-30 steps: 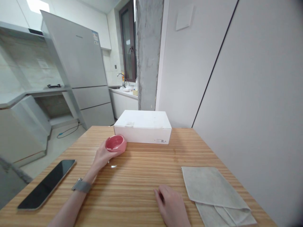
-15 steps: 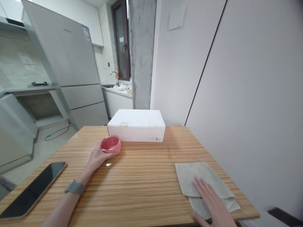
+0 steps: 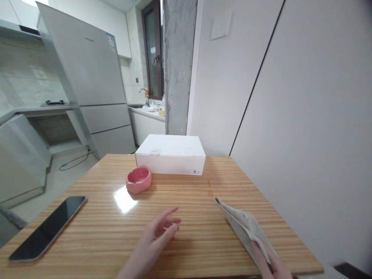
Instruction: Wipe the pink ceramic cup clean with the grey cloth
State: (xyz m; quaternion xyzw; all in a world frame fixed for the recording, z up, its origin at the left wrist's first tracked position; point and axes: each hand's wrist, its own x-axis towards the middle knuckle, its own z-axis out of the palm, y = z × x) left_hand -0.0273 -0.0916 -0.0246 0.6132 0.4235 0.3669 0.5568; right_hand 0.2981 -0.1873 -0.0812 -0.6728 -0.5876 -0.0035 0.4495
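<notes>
My left hand (image 3: 158, 236) hovers over the front middle of the table with loosely bent fingers apart and nothing in them. My right hand (image 3: 269, 259) grips a grey-beige cloth (image 3: 247, 224) at the table's front right; its near part is raised and bunched, and some fingers are hidden by the fabric. Beyond my left hand, to the left, a pink ashtray (image 3: 138, 180) with notches in its rim sits on the wood, close to the front of a white box (image 3: 171, 155).
A black phone (image 3: 48, 228) lies along the table's left side. The wood-grain table (image 3: 186, 248) runs along a white wall (image 3: 314, 116) at the right. Behind stand a fridge (image 3: 84, 69), a rough grey pillar (image 3: 179, 69) and a sink counter (image 3: 148, 120).
My left hand has let go of the ashtray and moved right and nearer. My right hand, flat on the cloth before, has gripped and lifted part of it.
</notes>
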